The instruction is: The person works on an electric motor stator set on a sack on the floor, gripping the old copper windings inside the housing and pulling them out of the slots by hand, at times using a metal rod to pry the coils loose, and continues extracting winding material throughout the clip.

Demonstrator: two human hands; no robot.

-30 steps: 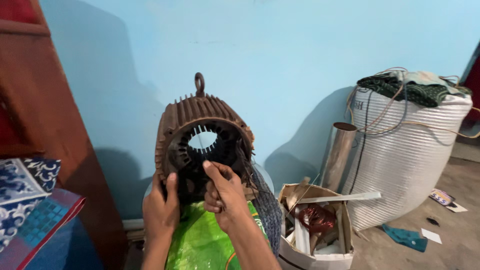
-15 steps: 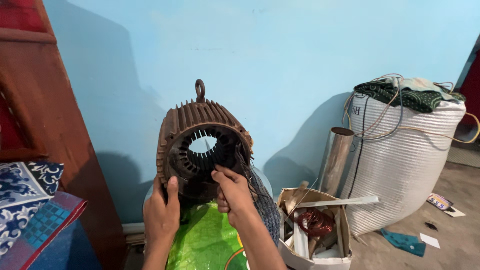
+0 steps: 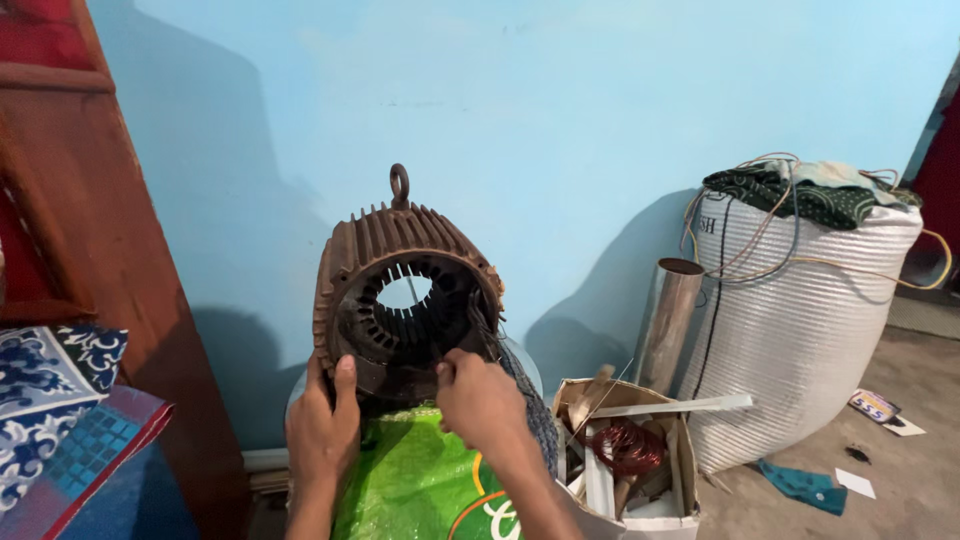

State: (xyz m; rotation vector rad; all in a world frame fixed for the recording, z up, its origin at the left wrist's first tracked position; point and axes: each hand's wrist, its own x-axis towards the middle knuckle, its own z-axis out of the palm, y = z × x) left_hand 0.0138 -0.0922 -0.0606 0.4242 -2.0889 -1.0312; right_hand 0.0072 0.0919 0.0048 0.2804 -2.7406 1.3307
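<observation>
A rusty brown finned motor housing (image 3: 400, 250) with a lifting ring on top stands upright on a green plastic sack (image 3: 415, 480). Its round bore shows slotted inner teeth and light through the far end. My left hand (image 3: 322, 425) grips the lower left rim of the housing, thumb up on the front face. My right hand (image 3: 480, 400) is at the lower right of the bore, fingers pinched on a thin wire or strip (image 3: 478, 322) that runs up along the inner rim.
An open cardboard box (image 3: 625, 455) with a copper wire coil and white strips sits to the right. Behind it stand a metal tube (image 3: 668, 320) and a big white woven sack (image 3: 800, 330) topped with cloth and cables. A wooden panel (image 3: 110, 220) and patterned cushion (image 3: 45, 390) are at left.
My right hand has slid from the bore's middle down to its lower right edge. The left hand keeps its grip on the rim. The view has shifted slightly.
</observation>
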